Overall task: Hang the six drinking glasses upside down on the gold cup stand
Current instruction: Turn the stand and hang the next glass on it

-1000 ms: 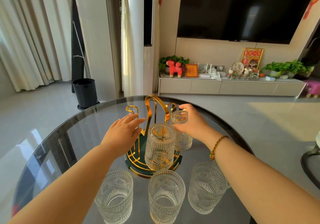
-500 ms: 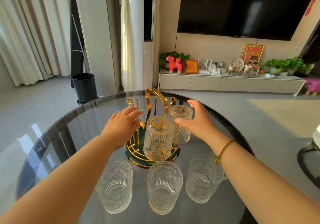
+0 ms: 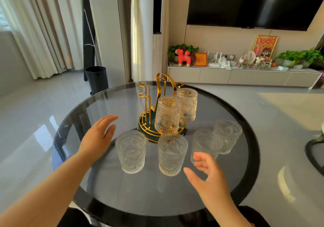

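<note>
Smoked-glass surface (image 3: 105,183) now shows both hands off the gold stand (image 3: 162,104), two glasses hung, as the right hand (image 3: 208,177), open and empty, nears the five-o'clock glass (image 3: 205,145); left hand (image 3: 98,139) hovers open.

Both forearms are bare, no sleeves showing; left hand (image 3: 98,139) and right hand (image 3: 210,179) apparently ringless, though blurred

The drinking glasses (image 3: 130,151) were clear ribbed pressed glass; the cup stand (image 3: 162,93) shiny gold metal; the table (image 3: 122,191) glossy smoked glass.
</note>
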`<state>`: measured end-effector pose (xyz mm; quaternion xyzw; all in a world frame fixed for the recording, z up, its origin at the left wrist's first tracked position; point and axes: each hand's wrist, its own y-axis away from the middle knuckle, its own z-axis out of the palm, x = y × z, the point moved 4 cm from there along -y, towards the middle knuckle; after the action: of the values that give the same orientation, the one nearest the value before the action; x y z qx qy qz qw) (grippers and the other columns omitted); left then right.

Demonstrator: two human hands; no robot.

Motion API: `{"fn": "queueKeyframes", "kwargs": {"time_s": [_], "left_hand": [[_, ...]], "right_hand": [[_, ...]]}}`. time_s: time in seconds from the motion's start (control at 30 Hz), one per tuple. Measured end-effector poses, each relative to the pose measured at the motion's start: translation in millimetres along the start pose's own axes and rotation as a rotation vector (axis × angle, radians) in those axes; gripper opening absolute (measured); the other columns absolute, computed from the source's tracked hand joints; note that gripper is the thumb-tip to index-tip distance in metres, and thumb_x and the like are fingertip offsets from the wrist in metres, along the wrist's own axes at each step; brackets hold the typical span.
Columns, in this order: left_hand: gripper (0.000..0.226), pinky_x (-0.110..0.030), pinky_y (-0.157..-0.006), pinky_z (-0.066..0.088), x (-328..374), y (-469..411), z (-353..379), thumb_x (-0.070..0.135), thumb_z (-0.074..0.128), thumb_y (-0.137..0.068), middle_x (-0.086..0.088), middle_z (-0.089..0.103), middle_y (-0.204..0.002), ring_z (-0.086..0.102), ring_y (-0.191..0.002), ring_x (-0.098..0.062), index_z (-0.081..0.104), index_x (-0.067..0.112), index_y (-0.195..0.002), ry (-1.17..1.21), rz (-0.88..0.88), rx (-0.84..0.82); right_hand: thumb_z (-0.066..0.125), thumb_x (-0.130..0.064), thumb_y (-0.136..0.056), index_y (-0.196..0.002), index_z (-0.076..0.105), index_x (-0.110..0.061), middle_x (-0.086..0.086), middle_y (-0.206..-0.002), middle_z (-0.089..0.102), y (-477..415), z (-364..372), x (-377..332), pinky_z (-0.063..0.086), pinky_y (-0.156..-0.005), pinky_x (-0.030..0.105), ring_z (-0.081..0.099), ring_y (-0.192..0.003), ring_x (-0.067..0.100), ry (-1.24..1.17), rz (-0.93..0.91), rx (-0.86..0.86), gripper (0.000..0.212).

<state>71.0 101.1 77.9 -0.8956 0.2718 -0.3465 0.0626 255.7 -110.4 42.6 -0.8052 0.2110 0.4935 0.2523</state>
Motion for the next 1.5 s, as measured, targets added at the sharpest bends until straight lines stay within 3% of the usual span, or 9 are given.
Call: {"fn": "queueKeyframes", "kwargs": {"time_s": [0.17,0.3,0.43,0.63,0.87,0.97,1.13,1.3,1.5], "left_hand": [[0.033,-0.043,-0.089,0.043,-35.3,40.8,22.1,0.015,0.041,-0.091,-0.009,0.05,-0.133,0.051,-0.113,-0.032,0.049,0.016,-0.123,0.049,-0.139,0.006],[0.036,-0.043,-0.098,0.042,-55.2,58.2,44.8,0.02,0.042,-0.091,-0.008,0.046,-0.137,0.047,-0.12,-0.028,0.043,0.017,-0.127,-0.007,-0.203,-0.142],[0.039,-0.04,-0.108,0.031,-58.2,58.8,52.9,0.027,0.04,-0.091,-0.003,0.042,-0.142,0.039,-0.128,-0.025,0.038,0.021,-0.13,-0.179,-0.152,-0.195],[0.04,-0.036,-0.114,0.019,-60.1,55.7,58.2,0.031,0.032,-0.093,0.001,0.032,-0.147,0.028,-0.136,-0.019,0.035,0.022,-0.133,-0.287,-0.112,-0.223],[0.039,-0.035,-0.114,0.02,-62.3,56.2,58.1,0.03,0.034,-0.093,0.002,0.033,-0.147,0.029,-0.135,-0.019,0.037,0.023,-0.131,-0.261,-0.14,-0.219],[0.036,-0.039,-0.109,0.03,-63.2,57.8,53.0,0.021,0.038,-0.092,-0.004,0.042,-0.141,0.039,-0.129,-0.024,0.042,0.02,-0.129,-0.118,-0.202,-0.181],[0.031,-0.044,-0.096,0.041,-55.4,54.3,23.6,0.015,0.039,-0.092,-0.012,0.051,-0.132,0.049,-0.115,-0.033,0.05,0.015,-0.121,0.1,-0.312,0.012],[0.028,-0.045,-0.094,0.043,7.2,18.1,-14.2,0.017,0.041,-0.091,-0.011,0.057,-0.126,0.054,-0.109,-0.032,0.052,0.015,-0.117,0.249,-0.181,0.196],[0.036,-0.041,-0.097,0.042,109.6,-32.9,-3.0,0.03,0.042,-0.09,-0.005,0.05,-0.134,0.05,-0.117,-0.025,0.044,0.021,-0.125,0.22,0.04,0.086]], "right_hand": [[0.071,-0.023,-0.069,-0.115,0.038,-0.027,-0.005,-0.12,0.044,8.3,29.4,30.1,0.031,-0.094,0.02,0.041,-0.111,0.01,-0.003,0.134,-0.017,0.057],[0.071,-0.028,-0.069,-0.133,0.023,-0.021,0.001,-0.141,0.032,-0.6,46.5,41.0,0.03,-0.103,0.029,0.032,-0.129,0.016,0.037,0.193,-0.033,0.08],[0.075,-0.028,-0.064,-0.128,0.027,-0.024,-0.001,-0.131,0.041,-16.0,56.6,39.3,0.037,-0.087,0.019,0.039,-0.109,0.008,0.035,0.13,-0.022,0.08],[0.079,-0.024,-0.058,-0.125,0.025,-0.019,0.0,-0.126,0.042,-33.7,65.9,43.8,0.041,-0.082,0.02,0.043,-0.11,0.014,-0.016,0.132,-0.012,0.086],[0.079,-0.025,-0.057,-0.109,0.029,-0.025,-0.001,-0.116,0.044,-37.9,64.7,45.8,0.04,-0.064,0.01,0.046,-0.102,0.014,-0.028,0.128,-0.016,0.072],[0.078,-0.023,-0.059,-0.106,0.025,-0.031,-0.008,-0.108,0.043,-33.2,60.3,42.8,0.042,-0.053,0.006,0.045,-0.099,0.011,-0.066,0.13,-0.042,0.071],[0.077,-0.024,-0.057,-0.102,0.026,-0.037,-0.021,-0.102,0.039,-22.3,45.3,33.4,0.042,-0.056,0.008,0.044,-0.095,0.004,-0.12,0.108,-0.078,0.069],[0.07,-0.038,-0.047,-0.093,0.035,-0.044,-0.023,-0.102,0.046,-29.3,23.8,-3.0,0.04,-0.063,0.012,0.048,-0.097,-0.003,-0.16,0.026,-0.079,0.059],[0.074,-0.03,-0.053,-0.096,0.04,-0.042,-0.025,-0.099,0.05,-48.2,-17.7,-34.2,0.043,-0.058,0.004,0.052,-0.086,-0.015,-0.146,-0.078,-0.039,0.056]]}}
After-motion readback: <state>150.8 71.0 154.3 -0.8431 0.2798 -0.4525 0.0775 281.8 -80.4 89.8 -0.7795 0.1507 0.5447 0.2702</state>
